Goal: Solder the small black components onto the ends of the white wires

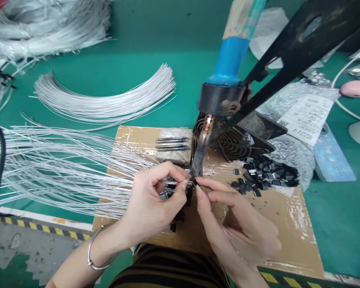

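My left hand [154, 204] pinches the end of a thin white wire between thumb and forefinger, just under the tip of a soldering iron [230, 60]. The iron has a blue collar and is clamped tip-down in a black stand [222, 100]. My right hand [240, 224] pinches a thin silvery solder wire [234, 244], which runs back across the palm. Both sets of fingertips almost meet at the iron's tip, and the exact contact there is too small to make out. Many loose white wires [63, 172] fan out to the left, partly behind my left hand.
Cardboard [288, 240] covers the work area on a green table [138, 24]. A pile of small black connectors [270, 174] lies right, near a black fan [237, 140] and labelled plastic bag [306, 116]. A curved wire bundle [108, 104] lies behind. A foam block [174, 156] holds metal rods.
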`<state>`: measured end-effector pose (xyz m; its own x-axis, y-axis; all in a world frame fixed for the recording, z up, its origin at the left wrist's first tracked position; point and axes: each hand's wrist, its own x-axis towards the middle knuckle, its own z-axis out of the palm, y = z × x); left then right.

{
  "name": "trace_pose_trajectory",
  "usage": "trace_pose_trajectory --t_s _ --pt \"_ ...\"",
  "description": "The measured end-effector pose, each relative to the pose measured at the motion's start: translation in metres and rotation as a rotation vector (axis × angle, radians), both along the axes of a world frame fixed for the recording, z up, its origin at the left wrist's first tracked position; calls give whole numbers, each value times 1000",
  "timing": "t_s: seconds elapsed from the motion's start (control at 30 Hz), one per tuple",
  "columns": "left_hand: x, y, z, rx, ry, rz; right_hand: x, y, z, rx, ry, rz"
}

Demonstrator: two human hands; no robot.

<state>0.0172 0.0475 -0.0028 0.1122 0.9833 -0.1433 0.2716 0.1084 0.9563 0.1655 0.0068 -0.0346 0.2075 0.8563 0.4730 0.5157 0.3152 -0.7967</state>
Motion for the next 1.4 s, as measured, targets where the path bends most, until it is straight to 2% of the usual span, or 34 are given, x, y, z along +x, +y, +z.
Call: trace_pose_trajectory --t_s 0.67,0.87,0.93,1.03,1.17,1.27,1.4 --pt "-1 -1 -2 -31 -6 -9 3 -4 -8 -15 74 32" --pt "-5 -2 -4 -26 35 -22 4 -8 -12 -106 151 55" --pt "-8 -2 -5 -1 64 -10 9 -9 -14 -133 207 -15" --pt "-15 -3 -8 58 111 13 26 -9 -17 -193 318 -205" --pt "-26 -2 -15 239 193 23 63 -11 -24 -243 678 -312" --pt "-33 -5 -24 352 283 40 93 -14 -35 -257 727 -461" --pt "-47 -3 -28 384 284 76 117 -16 -50 -234 662 -513"
